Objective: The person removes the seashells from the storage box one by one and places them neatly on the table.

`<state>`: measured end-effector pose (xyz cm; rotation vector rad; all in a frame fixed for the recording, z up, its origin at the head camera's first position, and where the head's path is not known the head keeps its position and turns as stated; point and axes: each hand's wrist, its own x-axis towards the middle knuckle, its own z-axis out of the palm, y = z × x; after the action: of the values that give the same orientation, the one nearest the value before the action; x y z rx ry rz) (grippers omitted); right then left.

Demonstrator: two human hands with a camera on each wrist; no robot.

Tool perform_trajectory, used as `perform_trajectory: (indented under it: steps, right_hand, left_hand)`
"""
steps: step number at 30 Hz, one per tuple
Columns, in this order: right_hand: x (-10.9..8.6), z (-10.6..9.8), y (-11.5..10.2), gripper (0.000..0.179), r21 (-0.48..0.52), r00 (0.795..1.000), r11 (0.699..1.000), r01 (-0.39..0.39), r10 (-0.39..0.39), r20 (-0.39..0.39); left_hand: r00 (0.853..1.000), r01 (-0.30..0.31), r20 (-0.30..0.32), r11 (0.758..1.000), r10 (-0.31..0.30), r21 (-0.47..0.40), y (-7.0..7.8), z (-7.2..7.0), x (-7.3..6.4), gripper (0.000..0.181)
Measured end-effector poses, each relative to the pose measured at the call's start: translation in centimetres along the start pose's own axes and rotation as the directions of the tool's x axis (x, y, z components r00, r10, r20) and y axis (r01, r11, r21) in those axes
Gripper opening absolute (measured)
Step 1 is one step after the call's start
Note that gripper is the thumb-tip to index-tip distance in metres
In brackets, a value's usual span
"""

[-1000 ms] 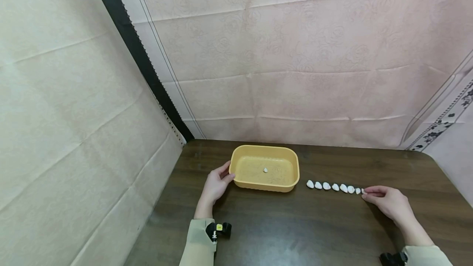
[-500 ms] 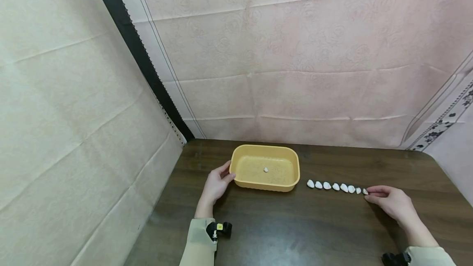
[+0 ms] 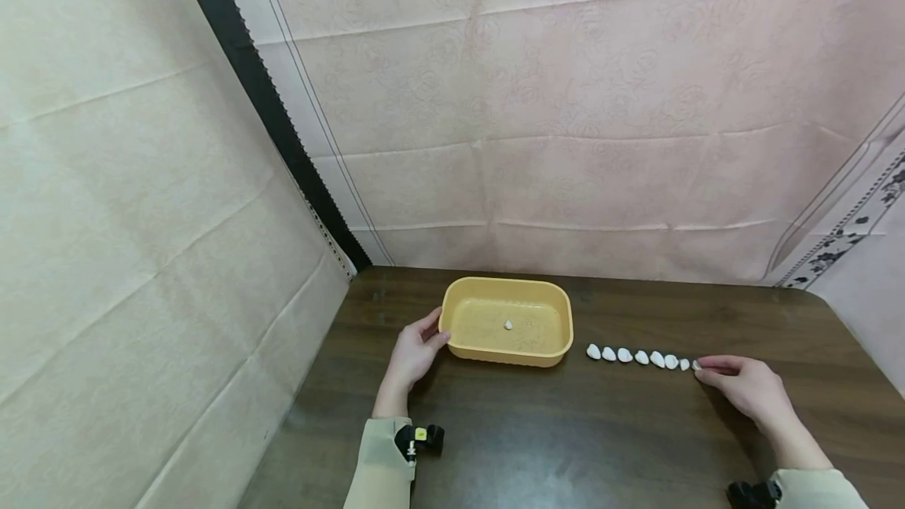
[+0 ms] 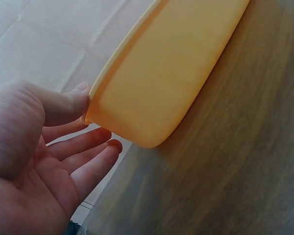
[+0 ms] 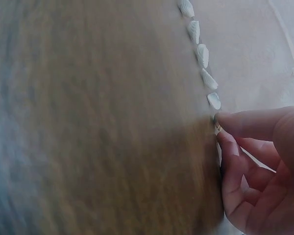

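Near the back of the table, my left hand (image 3: pixel 413 352) pinches the left end of a yellow plastic basin (image 3: pixel 509 358). In the left wrist view, its thumb lies on the basin's rim, with the other fingers below and behind. One small white seashell (image 3: pixel 508 325) lies inside the basin. To the right, several white seashells (image 3: pixel 642 357) form a straight row on the table; ridges show on them in the right wrist view. My right hand (image 3: pixel 749 389) holds the small shell (image 5: pixel 217 123) at the row's right end between thumb and fingertip, largely covered by them.
The dark wooden table (image 3: pixel 566 438) meets a pale cloth wall (image 3: pixel 601 140) behind the basin. A second cloth wall (image 3: pixel 177 297) runs along the left side. Wrist cameras are strapped on both sleeves.
My right hand has shifted slightly right with the end shell, then a little back left toward the row. The left hand and the basin stay in place.
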<state>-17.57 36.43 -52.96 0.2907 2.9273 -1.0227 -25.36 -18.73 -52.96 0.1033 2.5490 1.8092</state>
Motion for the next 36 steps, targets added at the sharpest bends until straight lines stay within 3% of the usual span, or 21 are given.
perform_trajectory:
  steps: [6, 13, 23, 36]
  right_hand:
    - [0.0, 0.0, 0.0, 0.048, 0.013, 1.000, 1.000, -0.001, 0.001, -0.003]
    - [0.1, 0.8, -1.4, 0.040, 0.038, 0.993, 0.997, 0.062, -0.058, -0.107]
    - [0.8, 4.5, -8.4, 0.036, 0.182, 0.979, 0.964, 0.194, -0.179, -0.098]
    - [1.7, 10.2, -18.6, 0.025, 0.363, 0.942, 0.873, 0.326, -0.331, -0.050]
  left_hand:
    - [1.000, -0.003, 0.002, 1.000, 0.003, 0.005, -0.1, 0.0, 0.1, 0.054]
    - [1.000, -0.002, 0.004, 1.000, 0.002, 0.008, 0.0, 0.0, 0.1, 0.054]
    - [1.000, 0.010, 0.005, 1.000, -0.010, 0.010, 0.0, 0.0, -0.1, 0.053]
    - [1.000, 0.031, 0.003, 1.000, -0.031, -0.001, 0.0, 0.0, -0.1, 0.054]
